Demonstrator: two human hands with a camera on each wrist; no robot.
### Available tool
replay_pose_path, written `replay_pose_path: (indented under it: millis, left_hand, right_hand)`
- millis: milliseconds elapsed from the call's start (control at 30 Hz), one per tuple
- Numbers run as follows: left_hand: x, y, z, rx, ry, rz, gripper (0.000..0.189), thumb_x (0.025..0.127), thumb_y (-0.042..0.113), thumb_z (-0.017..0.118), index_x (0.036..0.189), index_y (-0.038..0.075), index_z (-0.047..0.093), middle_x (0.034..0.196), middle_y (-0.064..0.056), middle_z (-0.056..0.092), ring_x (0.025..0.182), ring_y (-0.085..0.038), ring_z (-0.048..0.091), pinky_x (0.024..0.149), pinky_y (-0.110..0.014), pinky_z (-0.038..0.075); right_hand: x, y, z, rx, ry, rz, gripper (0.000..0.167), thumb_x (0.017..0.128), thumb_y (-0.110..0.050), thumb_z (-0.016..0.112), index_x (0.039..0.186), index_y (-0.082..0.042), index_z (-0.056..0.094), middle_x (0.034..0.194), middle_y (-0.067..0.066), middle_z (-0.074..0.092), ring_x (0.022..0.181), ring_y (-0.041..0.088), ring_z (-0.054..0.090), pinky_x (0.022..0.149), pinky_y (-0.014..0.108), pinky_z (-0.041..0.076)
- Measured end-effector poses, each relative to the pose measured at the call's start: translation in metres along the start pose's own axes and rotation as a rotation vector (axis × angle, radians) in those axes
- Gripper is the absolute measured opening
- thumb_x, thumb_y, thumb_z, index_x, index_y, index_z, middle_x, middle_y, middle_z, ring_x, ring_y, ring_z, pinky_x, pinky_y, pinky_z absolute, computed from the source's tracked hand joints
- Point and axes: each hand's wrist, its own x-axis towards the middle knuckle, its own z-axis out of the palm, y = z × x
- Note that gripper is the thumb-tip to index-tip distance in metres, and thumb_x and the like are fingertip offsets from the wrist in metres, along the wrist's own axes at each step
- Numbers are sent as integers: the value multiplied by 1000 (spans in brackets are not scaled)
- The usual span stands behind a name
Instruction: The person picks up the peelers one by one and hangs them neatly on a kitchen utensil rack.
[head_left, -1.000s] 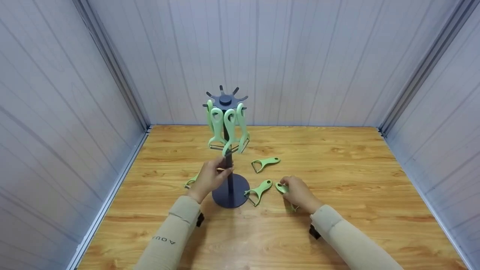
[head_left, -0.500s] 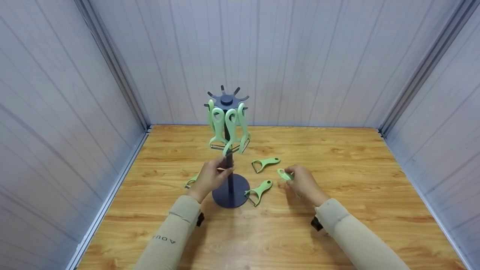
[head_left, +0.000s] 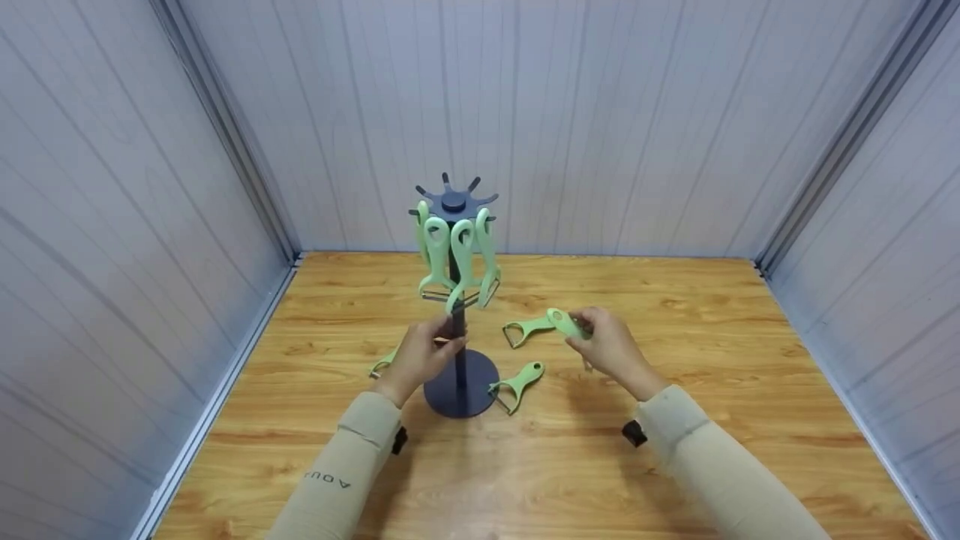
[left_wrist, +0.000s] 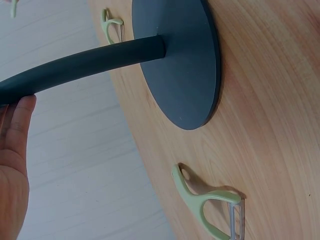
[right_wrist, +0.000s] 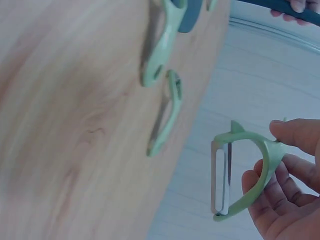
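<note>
My left hand (head_left: 420, 352) grips the pole of a dark rotating rack (head_left: 453, 202), below several light green peelers (head_left: 463, 262) hanging by their handle holes from its front hooks. In the right wrist view, the left fingers curl round that pole. My right hand (head_left: 613, 349) pinches another green peeler (right_wrist: 267, 152) by its handle, off the table. Its handle end points up and left in the head view, and its blade faces away from the palm in the right wrist view.
Two peelers lie right of the round base (head_left: 442, 397): a nearer peeler (head_left: 519, 384) with its blade end at the base's edge, and a farther peeler (head_left: 529, 328). A third peeler (left_wrist: 200, 200) lies left of the base. Panel walls enclose the wooden table (head_left: 712, 360).
My right hand has lifted a peeler off the table and carried it up and away from me, towards the farther peeler. The left hand stays on the pole.
</note>
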Motion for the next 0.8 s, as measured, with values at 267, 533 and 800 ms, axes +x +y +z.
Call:
replay_pose_path:
  millis: [267,533,800]
  left_hand:
    - [0,0,0,4,10,-7,9,103,2,72,112,3,74,108,-18,80,103,-30,79,88,-45,69]
    - [0,-1,0,0,5,6,11,103,2,72,114,1,74,110,-19,80,105,-32,79,89,-42,69]
    - [0,-2,0,-3,9,12,11,104,2,71,114,4,75,109,-16,81,105,-30,79,87,-41,69]
  right_hand:
    - [3,-22,-11,19,80,-107,40,97,-2,80,135,6,71,117,21,69,107,36,71,92,51,65]
    - [7,-41,-22,35,128,-177,40,96,-4,82,134,5,72,115,20,70,102,35,71,90,51,65]
    - [12,-57,-34,50,161,-238,41,95,-2,83,135,3,72,114,19,70,99,33,72,88,49,65]
